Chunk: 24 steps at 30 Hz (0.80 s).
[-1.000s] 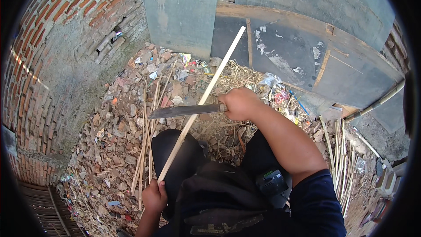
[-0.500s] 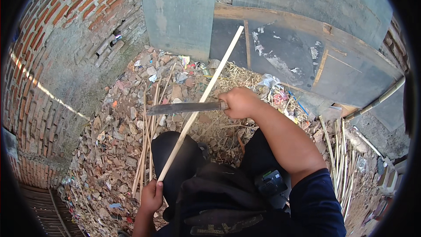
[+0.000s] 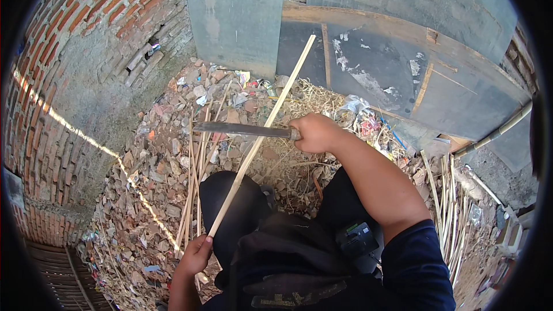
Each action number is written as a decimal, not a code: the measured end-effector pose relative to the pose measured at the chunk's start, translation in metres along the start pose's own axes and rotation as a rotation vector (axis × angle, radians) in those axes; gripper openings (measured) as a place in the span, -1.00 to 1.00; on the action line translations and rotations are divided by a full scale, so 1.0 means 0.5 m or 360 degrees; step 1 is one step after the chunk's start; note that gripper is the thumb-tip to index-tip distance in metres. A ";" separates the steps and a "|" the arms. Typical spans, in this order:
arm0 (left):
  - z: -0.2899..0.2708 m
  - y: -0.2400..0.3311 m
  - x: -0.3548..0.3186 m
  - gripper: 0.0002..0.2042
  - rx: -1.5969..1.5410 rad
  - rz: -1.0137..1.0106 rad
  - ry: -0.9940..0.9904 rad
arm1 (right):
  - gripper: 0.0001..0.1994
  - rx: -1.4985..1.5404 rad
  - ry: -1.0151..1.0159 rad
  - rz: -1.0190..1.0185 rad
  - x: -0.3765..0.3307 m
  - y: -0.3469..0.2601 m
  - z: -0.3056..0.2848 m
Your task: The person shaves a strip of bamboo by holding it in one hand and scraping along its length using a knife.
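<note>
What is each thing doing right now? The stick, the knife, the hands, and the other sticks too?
Long bamboo strip: slanted, lower end held, far end near the board.
Long knife: level, blade lying across the strip.
Left hand: closed on the strip's lower end.
Right hand: closed on the knife handle.
Thin strips: lying loose on the rubble.
Strips at right: heaped together.

The knife handle is buried inside the right hand point(image 3: 314, 132), nothing of it showing. The stick's point(image 3: 259, 138) lower end vanishes into the left hand point(image 3: 196, 253). The left forearm runs off the bottom edge. The litter point(image 3: 368, 124) by the boards is too small to make out.
</note>
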<state>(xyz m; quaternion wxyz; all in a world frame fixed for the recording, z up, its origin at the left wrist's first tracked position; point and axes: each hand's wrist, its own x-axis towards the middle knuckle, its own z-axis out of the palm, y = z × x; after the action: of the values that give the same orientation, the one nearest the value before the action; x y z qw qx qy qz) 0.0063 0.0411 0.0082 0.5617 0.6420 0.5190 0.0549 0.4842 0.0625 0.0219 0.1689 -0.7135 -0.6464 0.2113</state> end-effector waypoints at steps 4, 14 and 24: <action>-0.004 -0.011 0.001 -0.60 -0.0125 -0.0017 -0.0047 | -0.74 -0.0253 -0.0177 -0.0331 -0.016 -0.067 0.006; 0.002 -0.004 0.003 -0.60 -0.0199 -0.0107 -0.0068 | -0.72 -0.0136 -0.0264 -0.0194 -0.003 -0.044 0.019; 0.012 0.001 0.007 -0.60 -0.0175 -0.0027 -0.0043 | -0.71 -0.0062 -0.0097 -0.0007 0.013 -0.004 0.012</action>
<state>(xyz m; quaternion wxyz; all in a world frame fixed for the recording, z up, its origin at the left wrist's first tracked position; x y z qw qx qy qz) 0.0120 0.0397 0.0045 0.6036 0.6064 0.5129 0.0699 0.4798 0.0692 0.0171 0.1357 -0.7083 -0.6569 0.2199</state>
